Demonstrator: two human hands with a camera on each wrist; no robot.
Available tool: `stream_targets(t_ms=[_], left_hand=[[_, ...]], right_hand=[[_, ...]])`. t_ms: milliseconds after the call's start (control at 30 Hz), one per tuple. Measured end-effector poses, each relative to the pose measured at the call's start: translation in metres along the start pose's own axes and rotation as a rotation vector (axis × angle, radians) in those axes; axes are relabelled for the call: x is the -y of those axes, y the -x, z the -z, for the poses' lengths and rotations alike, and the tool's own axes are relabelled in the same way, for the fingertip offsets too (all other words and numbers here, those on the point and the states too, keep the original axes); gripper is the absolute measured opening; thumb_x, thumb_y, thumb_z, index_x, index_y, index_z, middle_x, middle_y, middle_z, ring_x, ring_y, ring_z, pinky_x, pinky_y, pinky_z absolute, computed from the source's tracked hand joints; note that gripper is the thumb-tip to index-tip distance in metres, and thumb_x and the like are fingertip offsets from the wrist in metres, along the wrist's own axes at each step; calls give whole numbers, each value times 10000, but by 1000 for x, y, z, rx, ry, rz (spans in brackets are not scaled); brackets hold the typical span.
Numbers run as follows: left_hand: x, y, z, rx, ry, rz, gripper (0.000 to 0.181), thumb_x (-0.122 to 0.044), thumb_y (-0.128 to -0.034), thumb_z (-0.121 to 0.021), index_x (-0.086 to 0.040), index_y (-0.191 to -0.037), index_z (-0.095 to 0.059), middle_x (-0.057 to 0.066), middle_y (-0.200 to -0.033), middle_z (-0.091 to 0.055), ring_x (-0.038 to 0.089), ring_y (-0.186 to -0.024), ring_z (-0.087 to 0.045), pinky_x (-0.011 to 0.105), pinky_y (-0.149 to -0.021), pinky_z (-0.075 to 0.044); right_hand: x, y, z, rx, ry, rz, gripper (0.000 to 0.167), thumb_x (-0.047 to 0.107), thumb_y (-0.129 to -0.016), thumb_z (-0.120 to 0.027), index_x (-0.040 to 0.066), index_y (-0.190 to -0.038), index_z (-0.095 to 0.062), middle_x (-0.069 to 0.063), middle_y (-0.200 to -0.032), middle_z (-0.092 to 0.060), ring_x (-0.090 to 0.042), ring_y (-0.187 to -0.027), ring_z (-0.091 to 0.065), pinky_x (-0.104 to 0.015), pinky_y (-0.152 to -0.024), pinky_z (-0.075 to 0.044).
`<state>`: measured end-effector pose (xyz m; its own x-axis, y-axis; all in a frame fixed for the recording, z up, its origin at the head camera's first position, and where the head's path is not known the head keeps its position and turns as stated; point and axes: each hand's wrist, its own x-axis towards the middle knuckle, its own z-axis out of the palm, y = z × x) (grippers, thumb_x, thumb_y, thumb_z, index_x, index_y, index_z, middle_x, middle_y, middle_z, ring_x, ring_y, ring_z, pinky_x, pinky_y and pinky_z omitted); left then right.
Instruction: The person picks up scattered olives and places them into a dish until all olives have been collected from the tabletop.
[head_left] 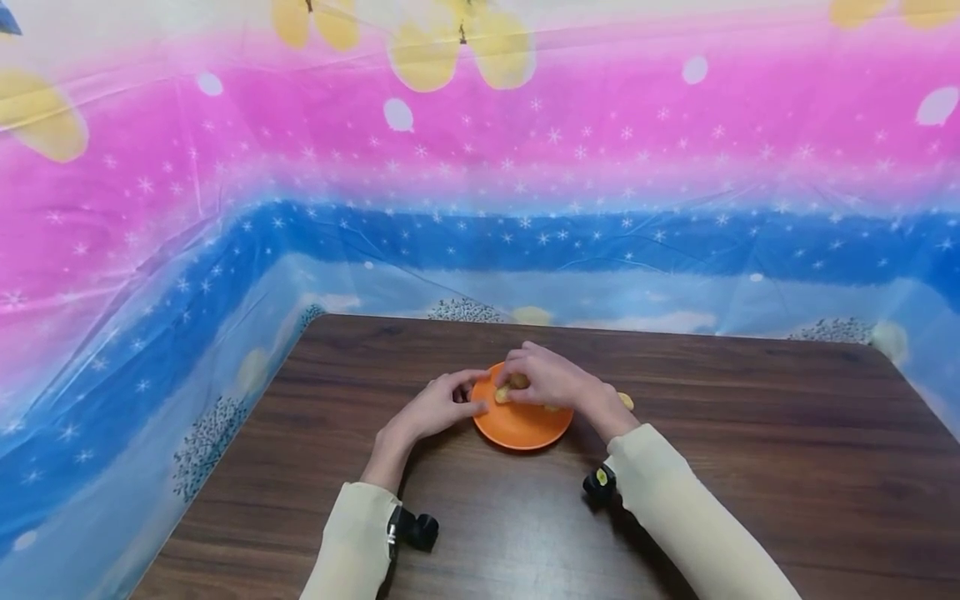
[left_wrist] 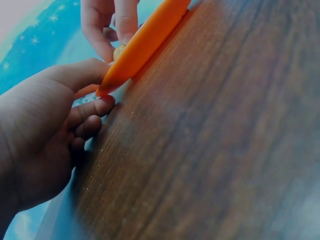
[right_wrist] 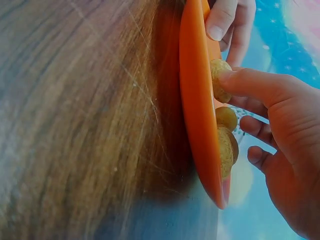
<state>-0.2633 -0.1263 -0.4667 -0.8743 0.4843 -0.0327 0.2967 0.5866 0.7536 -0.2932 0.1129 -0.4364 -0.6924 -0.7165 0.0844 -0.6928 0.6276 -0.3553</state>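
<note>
An orange plate [head_left: 522, 429] lies on the table before me. My left hand [head_left: 435, 407] grips its left rim; in the left wrist view the thumb is at the upper side and the fingertips [left_wrist: 104, 105] reach under the edge. Over the plate, my right hand [head_left: 551, 377] pinches a small rough yellow-brown ball [right_wrist: 220, 80] between thumb and fingers. This ball is low at the plate's surface, near the left hand. Several similar balls [right_wrist: 226, 150] sit on the plate below it in the right wrist view. In the head view the right hand partly hides them.
Another yellowish piece [head_left: 626, 402] shows beside my right wrist, just right of the plate. The dark wooden table [head_left: 750, 467] extends around the plate. A pink and blue patterned cloth [head_left: 600, 233] hangs behind it and along its sides.
</note>
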Motion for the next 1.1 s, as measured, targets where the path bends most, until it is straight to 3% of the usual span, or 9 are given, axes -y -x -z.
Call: stream_targets(t_ms=[233,533,1100], left_hand=[[-2,0,1,-6,6,4,535,-342,-944,-679,-230,-1443,-523,1,-995,-572,170,-835,-516,283,-709,-425],[-1,0,0,-20,4,13,525,-328,-943,-682,-230,-1437,-532,2,-1005,-571,167,-847,-513,288,-730,-426],[-3,0,-1,-26,12,7,523,-329,-938,-686,-208,-1427,-543,24,-995,-563,164,-807,-495,284,-687,-416]], right_hand=[[-3,9,4,-50,-3,20,218,264,-923,-717,205,-1132,-743,50,-1072,-638,-146,-917,-460,-302,-787,-424],[-6,25,9,-81,-82,2,182,221,-937,-694,217,-1110,-753,68,-1068,-653,-187,-961,-513,-325,-830,-434],[-17,64,24,-141,-56,-39,215,231,-944,-690,169,-1142,-744,43,-1112,-665,-240,-1027,-568,-375,-858,-475]])
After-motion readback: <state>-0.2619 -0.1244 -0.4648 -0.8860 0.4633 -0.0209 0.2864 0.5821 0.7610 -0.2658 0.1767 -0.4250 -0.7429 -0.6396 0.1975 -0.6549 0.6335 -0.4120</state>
